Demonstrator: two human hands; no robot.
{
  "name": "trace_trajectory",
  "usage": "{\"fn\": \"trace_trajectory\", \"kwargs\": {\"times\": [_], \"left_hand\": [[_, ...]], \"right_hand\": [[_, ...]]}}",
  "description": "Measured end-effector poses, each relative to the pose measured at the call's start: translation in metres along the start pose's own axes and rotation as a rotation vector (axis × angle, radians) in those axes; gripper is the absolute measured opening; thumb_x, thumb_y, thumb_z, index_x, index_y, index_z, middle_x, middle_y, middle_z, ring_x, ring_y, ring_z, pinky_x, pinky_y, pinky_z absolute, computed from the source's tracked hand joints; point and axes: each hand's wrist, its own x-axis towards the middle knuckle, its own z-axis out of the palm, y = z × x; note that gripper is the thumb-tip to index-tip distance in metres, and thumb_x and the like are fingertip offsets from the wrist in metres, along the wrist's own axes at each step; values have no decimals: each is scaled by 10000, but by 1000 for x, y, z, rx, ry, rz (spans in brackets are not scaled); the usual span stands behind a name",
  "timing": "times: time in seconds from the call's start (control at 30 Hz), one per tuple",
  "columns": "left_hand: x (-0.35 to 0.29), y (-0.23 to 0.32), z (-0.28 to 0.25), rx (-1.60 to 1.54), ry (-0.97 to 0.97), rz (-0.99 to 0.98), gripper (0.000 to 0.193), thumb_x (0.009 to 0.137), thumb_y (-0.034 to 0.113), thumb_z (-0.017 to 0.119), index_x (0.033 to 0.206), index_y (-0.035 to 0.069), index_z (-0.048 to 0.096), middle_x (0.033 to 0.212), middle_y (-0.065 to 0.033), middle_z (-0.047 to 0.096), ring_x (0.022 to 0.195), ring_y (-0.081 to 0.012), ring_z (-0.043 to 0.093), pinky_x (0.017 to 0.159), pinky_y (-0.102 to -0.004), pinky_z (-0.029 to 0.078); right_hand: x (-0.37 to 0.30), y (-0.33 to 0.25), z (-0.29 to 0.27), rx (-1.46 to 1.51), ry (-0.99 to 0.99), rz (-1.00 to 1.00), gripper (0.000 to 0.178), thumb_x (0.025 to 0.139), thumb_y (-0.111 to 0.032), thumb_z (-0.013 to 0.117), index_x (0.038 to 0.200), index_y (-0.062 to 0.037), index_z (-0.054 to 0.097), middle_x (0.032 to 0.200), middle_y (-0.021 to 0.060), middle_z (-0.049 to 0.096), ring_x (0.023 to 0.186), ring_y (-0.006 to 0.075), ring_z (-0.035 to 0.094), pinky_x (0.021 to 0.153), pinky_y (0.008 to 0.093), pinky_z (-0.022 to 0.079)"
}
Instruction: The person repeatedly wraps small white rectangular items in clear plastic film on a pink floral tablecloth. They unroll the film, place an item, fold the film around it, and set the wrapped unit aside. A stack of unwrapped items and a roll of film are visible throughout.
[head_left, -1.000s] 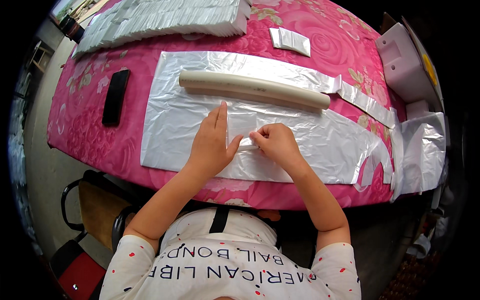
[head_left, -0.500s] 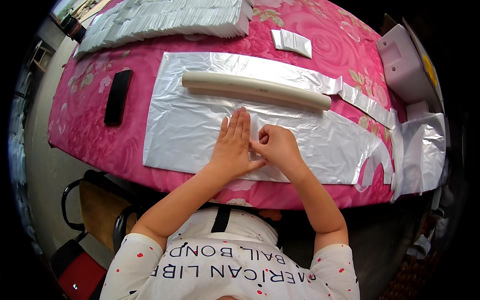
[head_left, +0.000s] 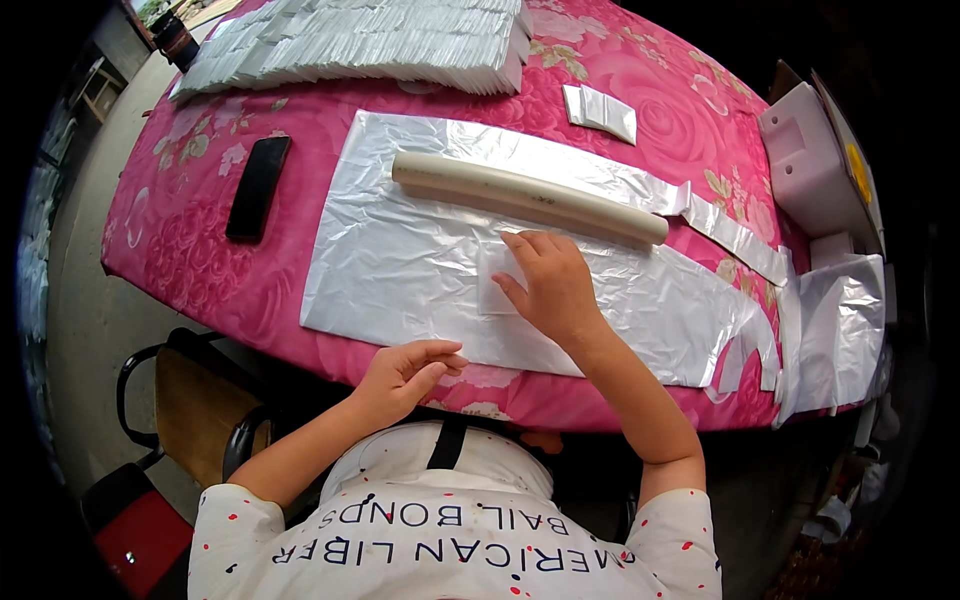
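Observation:
A silvery-white plastic bag sheet point(head_left: 390, 270) lies flat and wrinkled on the table, with handle-like strips at its right end. Across its upper part rests a long beige pipe point(head_left: 530, 195). My right hand point(head_left: 553, 285) hovers over the middle of the sheet, thumb and fingers apart, beside a small translucent square piece point(head_left: 494, 278) lying on the plastic. By the table's front edge is my left hand point(head_left: 405, 378), its fingers loosely bent and the thumb apart, with nothing seen in it. The right hand partly covers the square.
Many folded white plastic bags point(head_left: 350, 50) form a stack at the back left; a small folded bundle point(head_left: 600, 112) lies right of it. A black phone point(head_left: 258, 190) is on the pink floral tablecloth point(head_left: 190, 290). A white foam box point(head_left: 815, 150) stands right. More plastic point(head_left: 840, 320) hangs there.
My left hand has lifted off the sheet and drawn back toward the front edge. The right hand has opened from a pinch and moved slightly, uncovering the translucent square. The view has shifted a little.

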Motion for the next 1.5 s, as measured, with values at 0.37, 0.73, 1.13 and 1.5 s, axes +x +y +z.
{"fn": "trace_trajectory", "kwargs": {"times": [0.37,0.73,1.13,1.5], "left_hand": [[-86,-35,3,-517,514,-492,284,951,166,425,1126,-40,511,1045,-155,614,916,-214,624,770,-308,515],[-64,11,5,583,269,-190,194,721,48,674,906,-9,663,755,-111,669,726,-147,653,669,-250,497],[-47,10,7,473,230,35,256,756,-9,622,1012,-6,627,918,-119,666,818,-162,657,745,-263,515],[-43,8,6,480,211,37,277,765,-23,609,1042,-13,613,925,-120,670,841,-152,655,769,-258,511]], "right_hand": [[-31,-121,89,370,-237,-109,555,862,-323,521,1312,-21,402,1430,193,266,1348,328,200,1092,448,141],[-30,-75,33,526,-477,-489,130,763,-123,648,821,-28,581,1201,119,510,1259,332,339,1016,457,297],[94,213,-32,820,641,605,214,843,-195,636,922,4,643,793,21,638,709,90,557,657,232,434],[97,181,-53,-66,722,385,377,796,-209,655,1142,-86,569,1255,184,453,1197,334,354,1014,434,268]]}}
